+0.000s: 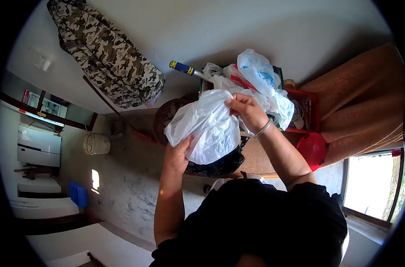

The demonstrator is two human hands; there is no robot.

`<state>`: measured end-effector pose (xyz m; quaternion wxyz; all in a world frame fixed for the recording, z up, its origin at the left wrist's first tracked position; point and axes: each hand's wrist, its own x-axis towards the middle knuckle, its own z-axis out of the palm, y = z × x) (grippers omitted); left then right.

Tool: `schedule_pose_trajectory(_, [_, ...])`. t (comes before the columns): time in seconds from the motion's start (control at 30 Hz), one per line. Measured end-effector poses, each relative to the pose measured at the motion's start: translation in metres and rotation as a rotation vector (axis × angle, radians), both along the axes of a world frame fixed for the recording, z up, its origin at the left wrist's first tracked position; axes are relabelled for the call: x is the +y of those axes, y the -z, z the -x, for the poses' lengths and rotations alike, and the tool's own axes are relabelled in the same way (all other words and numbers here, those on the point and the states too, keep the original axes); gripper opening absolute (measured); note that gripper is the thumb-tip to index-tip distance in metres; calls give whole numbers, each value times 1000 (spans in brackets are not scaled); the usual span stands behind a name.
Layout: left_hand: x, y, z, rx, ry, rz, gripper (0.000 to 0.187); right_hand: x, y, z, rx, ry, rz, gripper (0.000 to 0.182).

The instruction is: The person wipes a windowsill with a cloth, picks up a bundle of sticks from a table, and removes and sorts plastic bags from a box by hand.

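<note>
A crumpled white plastic bag (207, 127) is stretched between both my hands in the middle of the head view. On its lower left side, my left hand (179, 155) grips the edge, with some fingers hidden behind the plastic. My right hand (249, 111) pinches the bag's upper right edge between thumb and fingers; a bangle circles that wrist. Just beyond lies a heap of more plastic bags (260, 73), white with blue and red print. Under the held bag, a black plastic bag (220, 165) shows on a woven mat surface (259, 155).
A blue and yellow handle (181, 67) sticks out beside the bag heap. To the right are a red basket (316, 111), a red round container (312, 151) and a brown curtain (358, 93). Camouflage cloth (109, 53) hangs at upper left. A bucket (96, 144) stands on the floor.
</note>
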<state>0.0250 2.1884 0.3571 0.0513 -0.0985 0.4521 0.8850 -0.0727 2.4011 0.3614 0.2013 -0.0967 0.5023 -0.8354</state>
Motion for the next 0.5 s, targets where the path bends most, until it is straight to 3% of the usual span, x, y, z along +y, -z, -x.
schedule_pose_trajectory(0.33, [-20,-6,-11,-89,-119,189,23,0,-5,1,-195,-3,230,18])
schedule_pose_trajectory(0.5, [-23,-3,-10,-75,-145,160,27,4,-6,1,-207,-64,276,18])
